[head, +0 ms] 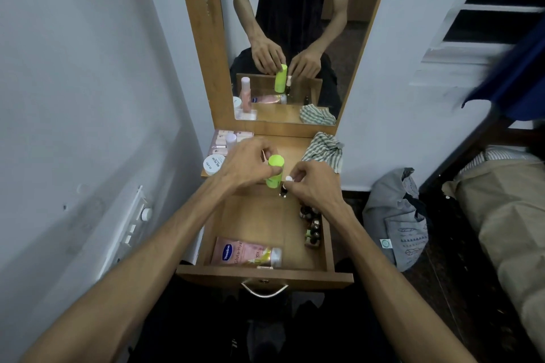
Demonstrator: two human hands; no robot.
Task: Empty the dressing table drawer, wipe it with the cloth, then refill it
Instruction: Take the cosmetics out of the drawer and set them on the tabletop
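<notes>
The mirror rose behind the tabletop, reflecting both arms and the things below. The drawer stood pulled out under the hands, its wooden floor mostly bare. A pink Vaseline tube lay flat near the drawer's front wall, and a row of small dark bottles stood along its right side. The striped cloth lay crumpled at the tabletop's right rear corner. White and pink jars and a box crowded the left side. The left hand had its grip closed round an upright green bottle above the tabletop's front edge. The right hand pinched a small dark bottle with a white cap just beside it.
</notes>
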